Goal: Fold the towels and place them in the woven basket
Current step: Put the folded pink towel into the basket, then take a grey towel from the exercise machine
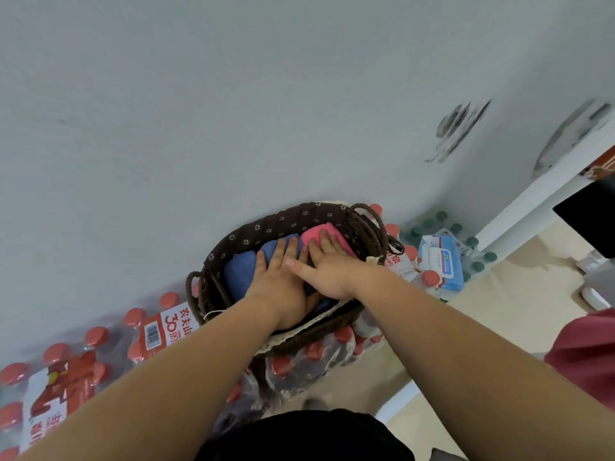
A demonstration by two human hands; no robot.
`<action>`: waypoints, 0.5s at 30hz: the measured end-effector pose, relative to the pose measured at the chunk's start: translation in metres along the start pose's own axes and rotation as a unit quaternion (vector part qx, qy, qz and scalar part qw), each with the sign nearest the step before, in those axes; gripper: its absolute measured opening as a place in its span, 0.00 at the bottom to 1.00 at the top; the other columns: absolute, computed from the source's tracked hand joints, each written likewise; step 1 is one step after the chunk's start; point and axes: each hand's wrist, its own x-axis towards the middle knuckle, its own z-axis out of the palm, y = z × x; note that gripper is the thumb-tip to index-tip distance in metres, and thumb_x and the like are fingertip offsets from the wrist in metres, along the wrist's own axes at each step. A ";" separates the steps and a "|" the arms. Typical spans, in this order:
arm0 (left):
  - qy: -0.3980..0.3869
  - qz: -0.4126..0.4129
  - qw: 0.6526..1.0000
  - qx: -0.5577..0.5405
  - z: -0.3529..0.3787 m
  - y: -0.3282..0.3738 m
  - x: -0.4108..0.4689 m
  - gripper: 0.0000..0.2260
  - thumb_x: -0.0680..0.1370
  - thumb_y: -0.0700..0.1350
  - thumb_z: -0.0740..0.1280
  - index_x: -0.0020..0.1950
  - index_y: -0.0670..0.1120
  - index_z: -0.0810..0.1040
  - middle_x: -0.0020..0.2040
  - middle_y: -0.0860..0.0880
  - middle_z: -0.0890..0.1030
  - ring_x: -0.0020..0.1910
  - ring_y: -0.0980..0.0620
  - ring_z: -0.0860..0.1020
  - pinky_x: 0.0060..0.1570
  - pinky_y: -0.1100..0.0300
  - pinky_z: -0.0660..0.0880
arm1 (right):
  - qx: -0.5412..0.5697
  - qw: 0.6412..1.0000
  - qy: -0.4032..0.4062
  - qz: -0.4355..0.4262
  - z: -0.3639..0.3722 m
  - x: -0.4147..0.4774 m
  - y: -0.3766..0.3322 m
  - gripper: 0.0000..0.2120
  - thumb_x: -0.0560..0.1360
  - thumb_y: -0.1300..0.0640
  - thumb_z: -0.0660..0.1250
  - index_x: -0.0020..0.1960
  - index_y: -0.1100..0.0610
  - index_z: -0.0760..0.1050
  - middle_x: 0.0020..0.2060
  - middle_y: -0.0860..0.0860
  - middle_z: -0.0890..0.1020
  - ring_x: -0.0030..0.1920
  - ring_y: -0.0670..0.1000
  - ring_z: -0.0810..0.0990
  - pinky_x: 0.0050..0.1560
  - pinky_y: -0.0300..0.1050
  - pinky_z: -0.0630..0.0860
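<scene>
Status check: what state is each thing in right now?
woven basket: upright on the bottle packs, holding both towels.
blue towel: folded, inside the basket.
pink towel: folded, inside, beside the blue one.
left hand: flat, pressing the blue towel.
right hand: flat, fingers on the pink towel.
bottle packs: capped, wrapped.

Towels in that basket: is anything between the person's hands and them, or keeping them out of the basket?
Nothing visible does. The left hand presses flat on the blue towel and the right hand on the pink towel. Both towels already lie inside the woven basket.
</scene>
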 end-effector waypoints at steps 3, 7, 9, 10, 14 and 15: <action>0.019 0.005 1.000 -0.018 0.001 -0.005 -0.002 0.42 0.77 0.69 0.53 0.81 0.50 0.36 0.81 0.47 0.36 0.79 0.45 0.34 0.75 0.36 0.39 | -0.017 0.998 0.053 -0.017 -0.002 -0.017 0.000 0.42 0.78 0.29 0.43 0.81 0.55 0.43 0.81 0.55 0.42 0.80 0.54 0.39 0.79 0.55 0.42; 0.073 0.038 0.994 -0.066 -0.008 -0.010 -0.017 0.37 0.79 0.66 0.55 0.81 0.50 0.47 0.82 0.46 0.45 0.80 0.45 0.41 0.75 0.36 0.43 | -0.021 0.983 0.178 -0.047 0.006 -0.059 0.000 0.34 0.82 0.35 0.47 0.81 0.55 0.55 0.80 0.54 0.53 0.80 0.52 0.47 0.79 0.52 0.48; 0.104 0.061 0.988 -0.098 -0.015 -0.011 -0.030 0.33 0.80 0.63 0.56 0.81 0.50 0.53 0.82 0.45 0.50 0.80 0.44 0.46 0.76 0.38 0.46 | 0.026 0.969 0.242 -0.054 0.014 -0.080 -0.004 0.32 0.82 0.37 0.50 0.79 0.54 0.61 0.80 0.53 0.58 0.80 0.51 0.51 0.79 0.50 0.51; 0.123 0.074 0.983 -0.111 -0.019 -0.012 -0.038 0.31 0.81 0.62 0.57 0.80 0.50 0.56 0.81 0.45 0.53 0.80 0.44 0.49 0.76 0.40 0.48 | 0.048 0.961 0.268 -0.056 0.019 -0.091 -0.007 0.32 0.81 0.37 0.50 0.78 0.53 0.63 0.79 0.51 0.60 0.79 0.50 0.54 0.78 0.49 0.53; 0.184 0.146 0.960 -0.156 -0.023 -0.013 -0.072 0.27 0.79 0.61 0.61 0.75 0.50 0.68 0.76 0.46 0.65 0.75 0.44 0.62 0.72 0.46 0.61 | 0.090 0.932 0.350 -0.026 0.047 -0.132 -0.019 0.23 0.83 0.44 0.56 0.75 0.53 0.69 0.76 0.50 0.66 0.76 0.48 0.61 0.76 0.44 0.57; 0.196 0.175 0.952 -0.159 -0.023 -0.012 -0.081 0.26 0.78 0.62 0.60 0.72 0.50 0.70 0.74 0.47 0.69 0.72 0.44 0.65 0.70 0.46 0.64 | 0.094 0.925 0.367 -0.011 0.056 -0.141 -0.021 0.22 0.83 0.46 0.56 0.74 0.54 0.70 0.75 0.51 0.68 0.75 0.48 0.63 0.75 0.44 0.58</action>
